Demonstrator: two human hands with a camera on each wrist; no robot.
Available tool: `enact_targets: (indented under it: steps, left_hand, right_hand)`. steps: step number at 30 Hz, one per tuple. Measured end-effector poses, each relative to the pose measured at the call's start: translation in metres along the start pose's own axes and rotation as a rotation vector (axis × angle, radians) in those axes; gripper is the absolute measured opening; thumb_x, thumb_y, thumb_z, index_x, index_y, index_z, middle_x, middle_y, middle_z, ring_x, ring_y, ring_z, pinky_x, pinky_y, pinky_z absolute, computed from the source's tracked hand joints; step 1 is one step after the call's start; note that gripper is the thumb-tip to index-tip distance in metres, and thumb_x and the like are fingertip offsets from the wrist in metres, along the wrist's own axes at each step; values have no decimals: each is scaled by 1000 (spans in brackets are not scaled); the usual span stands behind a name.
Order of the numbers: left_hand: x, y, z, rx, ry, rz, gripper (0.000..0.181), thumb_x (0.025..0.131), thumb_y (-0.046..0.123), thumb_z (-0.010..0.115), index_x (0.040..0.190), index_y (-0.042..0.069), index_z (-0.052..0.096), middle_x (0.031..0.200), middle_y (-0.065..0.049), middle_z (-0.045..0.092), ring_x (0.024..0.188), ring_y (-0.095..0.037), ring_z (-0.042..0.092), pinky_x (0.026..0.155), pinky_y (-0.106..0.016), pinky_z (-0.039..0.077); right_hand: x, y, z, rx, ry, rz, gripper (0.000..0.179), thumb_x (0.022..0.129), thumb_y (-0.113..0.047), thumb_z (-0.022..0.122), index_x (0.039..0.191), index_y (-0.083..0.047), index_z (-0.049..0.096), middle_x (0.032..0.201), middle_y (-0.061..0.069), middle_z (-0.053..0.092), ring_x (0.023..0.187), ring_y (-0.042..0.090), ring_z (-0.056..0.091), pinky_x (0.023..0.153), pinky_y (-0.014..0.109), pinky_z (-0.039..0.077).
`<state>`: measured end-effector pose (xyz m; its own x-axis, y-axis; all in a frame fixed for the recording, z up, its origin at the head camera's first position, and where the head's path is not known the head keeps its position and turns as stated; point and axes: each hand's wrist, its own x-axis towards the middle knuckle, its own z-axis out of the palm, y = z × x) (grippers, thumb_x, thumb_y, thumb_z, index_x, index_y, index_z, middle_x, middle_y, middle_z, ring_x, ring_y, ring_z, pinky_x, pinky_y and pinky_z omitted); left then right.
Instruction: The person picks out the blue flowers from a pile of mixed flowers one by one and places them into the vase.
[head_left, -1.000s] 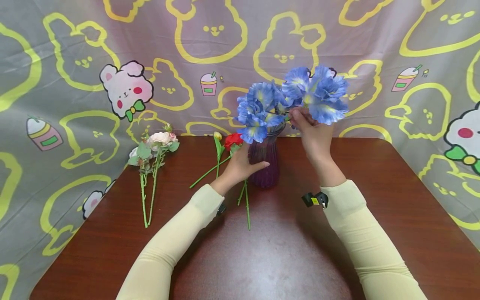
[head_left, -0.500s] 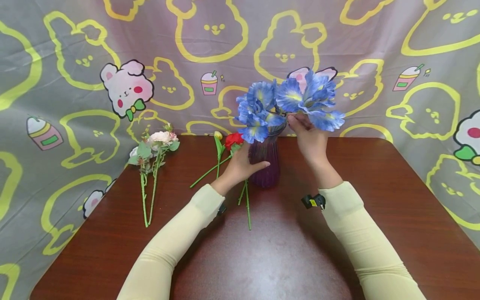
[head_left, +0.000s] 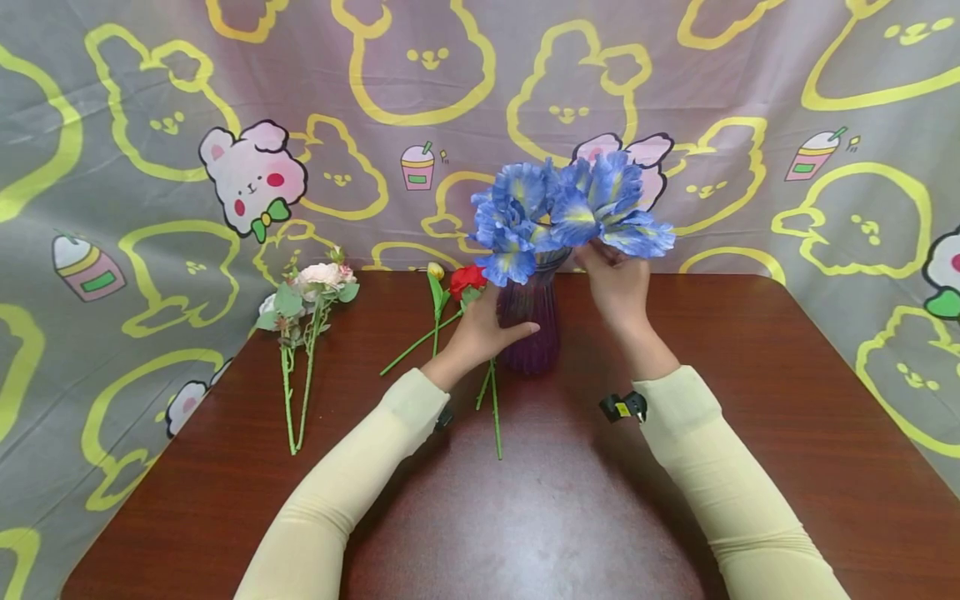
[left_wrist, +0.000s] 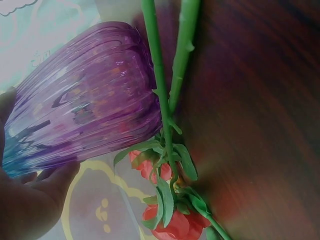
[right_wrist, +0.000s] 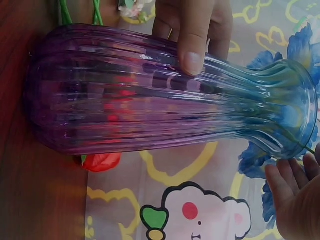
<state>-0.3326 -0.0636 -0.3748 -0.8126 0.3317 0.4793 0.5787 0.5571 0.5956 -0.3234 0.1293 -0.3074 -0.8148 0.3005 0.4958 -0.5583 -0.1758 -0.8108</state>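
A ribbed glass vase [head_left: 531, 342], purple below and blue toward its mouth, stands on the table. My left hand [head_left: 483, 332] grips its side, thumb across the front and the other fingers behind. One blue iris [head_left: 513, 221] leans out over the vase's left rim. At the right of the mouth, my right hand [head_left: 621, 287] pinches the stem of another blue iris [head_left: 607, 212] just below its petals. In the right wrist view, the right fingers [right_wrist: 285, 180] are right at the glass rim, where a thin stem crosses it.
Left of the vase lie red roses [head_left: 467, 282] and a yellow tulip [head_left: 436, 287], their green stems reaching under my left arm. Pale pink roses [head_left: 322, 279] lie farther left on the brown table [head_left: 525, 517]. A patterned curtain [head_left: 420, 83] hangs behind.
My right hand has moved down and left with its blue iris, bringing that bloom lower and closer to the other one. The left hand stays still on the vase.
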Motion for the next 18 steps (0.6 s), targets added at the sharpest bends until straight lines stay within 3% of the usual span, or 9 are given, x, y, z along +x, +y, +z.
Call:
enact_targets:
  steps: [4, 11, 18]
  left_hand:
    - [0, -1, 0, -7, 2, 4, 100, 80, 36, 81, 155, 17, 18, 148, -12, 42, 113, -26, 59, 97, -41, 46]
    - [0, -2, 1, -7, -2, 5, 100, 80, 37, 81, 155, 18, 17, 151, -9, 39, 125, -26, 51, 100, -40, 44]
    - [0, -2, 1, -18, 1, 13, 100, 80, 37, 81, 155, 18, 18, 150, -9, 39, 118, -24, 56, 97, -39, 46]
  right_hand:
    - [-1, 2, 1, -21, -4, -30, 33, 81, 14, 64, 111, 2, 57, 89, -3, 67, 76, 9, 65, 69, 24, 55]
    - [-7, -10, 3, -95, -7, -35, 27, 77, 14, 64, 100, -1, 61, 76, -5, 64, 66, 9, 59, 65, 22, 51]
    - [-16, -23, 7, -96, -57, -43, 29, 84, 9, 64, 112, 7, 57, 87, -6, 64, 75, 9, 63, 71, 25, 54]
